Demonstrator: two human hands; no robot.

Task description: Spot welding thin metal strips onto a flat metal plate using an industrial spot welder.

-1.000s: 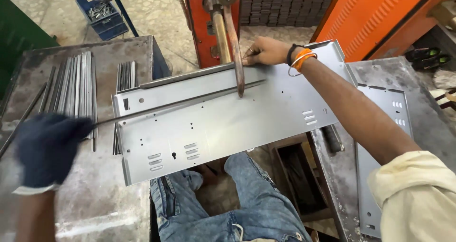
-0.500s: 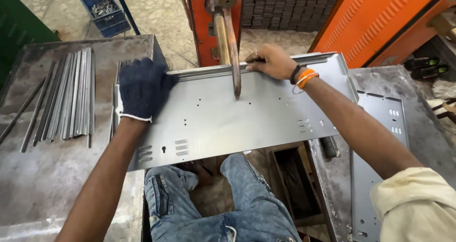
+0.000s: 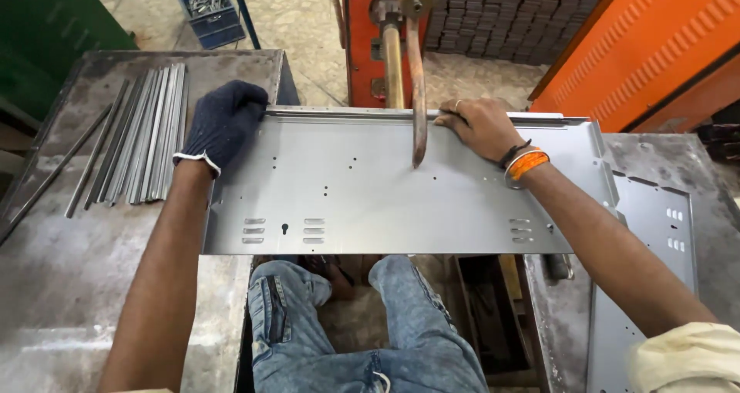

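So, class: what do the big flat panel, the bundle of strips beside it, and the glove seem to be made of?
Panel: thin sheet metal, probably steel, in a matt grey finish; punched holes, slots and a folded edge point to it.
Strips: bare metal too, with a brighter sheen on long narrow lengths.
Glove on the left hand: dark knitted fabric, perhaps cotton; ribbed weave with a pale cuff edge.

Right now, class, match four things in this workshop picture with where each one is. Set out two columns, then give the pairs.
Things:
1. gloved left hand
2. bare right hand
3. bundle of metal strips
4. copper electrode arm

Places:
A. loose on the left table
B. far left corner of the sheet metal panel
C. above the panel's middle
D. panel's far edge, right of the arm

Pairs: 1-B, 2-D, 3-A, 4-C
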